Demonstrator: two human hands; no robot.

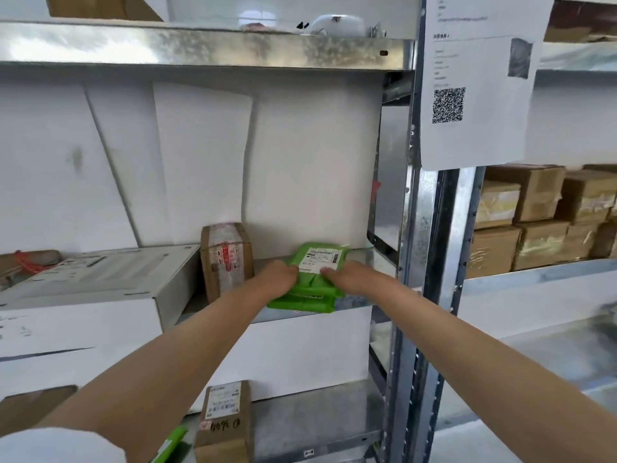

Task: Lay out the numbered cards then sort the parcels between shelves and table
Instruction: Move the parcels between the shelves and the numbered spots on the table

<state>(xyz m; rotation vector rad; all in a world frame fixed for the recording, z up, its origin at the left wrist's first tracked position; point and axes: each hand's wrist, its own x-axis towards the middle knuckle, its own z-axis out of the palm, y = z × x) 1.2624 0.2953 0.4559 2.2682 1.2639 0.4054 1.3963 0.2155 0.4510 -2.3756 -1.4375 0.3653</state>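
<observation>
A green plastic parcel with a white shipping label lies on the middle metal shelf, near its right end. My left hand grips the parcel's left edge and my right hand grips its right edge, thumbs on top. The parcel's near end hangs slightly over the shelf's front edge. A small brown taped parcel stands upright just left of it. On the shelf below stands another brown box with a label and handwriting, and a green parcel corner shows beside it.
A large white carton fills the left of the middle shelf. White foam boards line the back. A steel upright with a taped paper notice bounds the right. Several brown boxes sit on the neighbouring rack.
</observation>
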